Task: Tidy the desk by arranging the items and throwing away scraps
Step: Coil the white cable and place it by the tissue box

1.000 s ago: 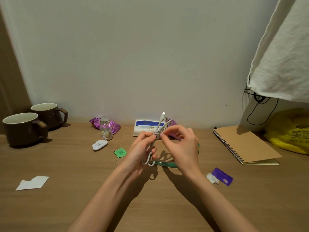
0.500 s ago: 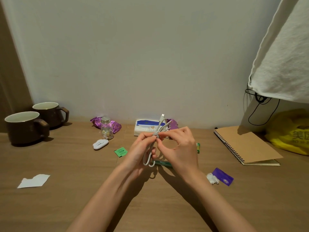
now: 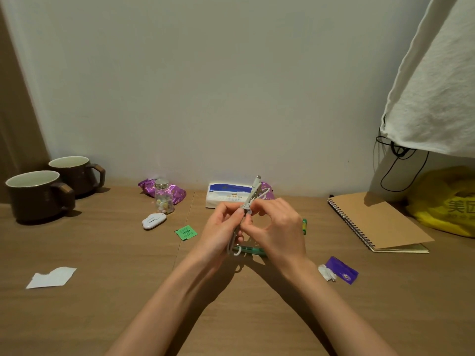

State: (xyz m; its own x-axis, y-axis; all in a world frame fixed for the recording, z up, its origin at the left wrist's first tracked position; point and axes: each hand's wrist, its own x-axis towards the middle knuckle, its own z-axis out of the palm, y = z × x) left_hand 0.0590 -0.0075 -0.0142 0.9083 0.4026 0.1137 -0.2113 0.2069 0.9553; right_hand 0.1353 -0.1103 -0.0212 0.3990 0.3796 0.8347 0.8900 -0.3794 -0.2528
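Above the middle of the wooden desk [image 3: 108, 253] I hold a coiled white charging cable [image 3: 253, 194], its plug pointing up. My left hand [image 3: 221, 232] grips the bundle from the left. My right hand [image 3: 279, 227] pinches the wrap at the bundle's middle. A green pen [image 3: 253, 250] lies under my hands. Scraps lie around: a torn white paper [image 3: 51, 277] at the left, a small green packet [image 3: 186, 232], and a purple wrapper [image 3: 341, 269] with a white crumpled bit [image 3: 326, 272].
Two brown mugs [image 3: 38, 196] stand at the far left. A small candy bottle [image 3: 163, 199], purple snack bag [image 3: 177, 194], white clip-like item [image 3: 153, 220] and tissue pack [image 3: 226, 197] sit near the wall. A spiral notebook [image 3: 375, 222] and yellow bag [image 3: 447, 201] lie right.
My right hand's fingers have shifted closer in around the middle of the cable bundle. The cable stays held in both hands at the same spot.
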